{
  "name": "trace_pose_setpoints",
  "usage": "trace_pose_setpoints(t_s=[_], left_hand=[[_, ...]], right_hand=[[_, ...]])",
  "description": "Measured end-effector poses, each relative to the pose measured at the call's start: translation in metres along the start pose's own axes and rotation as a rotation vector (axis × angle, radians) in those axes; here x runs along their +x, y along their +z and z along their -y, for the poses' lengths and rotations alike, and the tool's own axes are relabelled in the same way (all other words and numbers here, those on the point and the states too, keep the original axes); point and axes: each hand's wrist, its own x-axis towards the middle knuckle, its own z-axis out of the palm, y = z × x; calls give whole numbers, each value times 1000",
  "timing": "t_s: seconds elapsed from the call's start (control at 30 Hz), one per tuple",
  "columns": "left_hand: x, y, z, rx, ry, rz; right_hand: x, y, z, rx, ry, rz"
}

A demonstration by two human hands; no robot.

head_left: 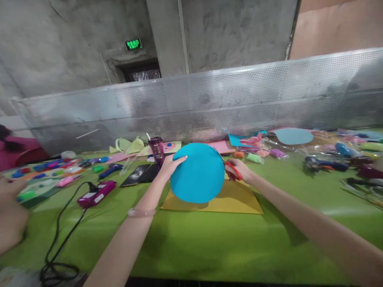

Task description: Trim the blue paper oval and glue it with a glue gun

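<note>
My left hand (170,165) grips the upper left edge of a round blue paper disc (197,173) and holds it upright above the green table (191,239). My right hand (239,170) is closed around red-handled scissors (231,167), whose blades meet the disc's right edge. A yellow paper sheet (230,199) lies flat on the table under the disc.
A purple tumbler (157,150), two dark phones (140,174), a magenta device with a black cable (95,194) and coloured clay packets (257,155) lie about. Another person's arm (10,215) rests at the left edge. A perforated metal panel (239,99) backs the table.
</note>
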Motion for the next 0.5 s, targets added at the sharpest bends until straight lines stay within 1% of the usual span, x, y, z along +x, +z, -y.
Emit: trace_pose_setpoints(t_s=[0.5], left_hand=[[0, -1, 0, -16, 3, 5]], right_hand=[[1, -1, -2, -92, 3, -31]])
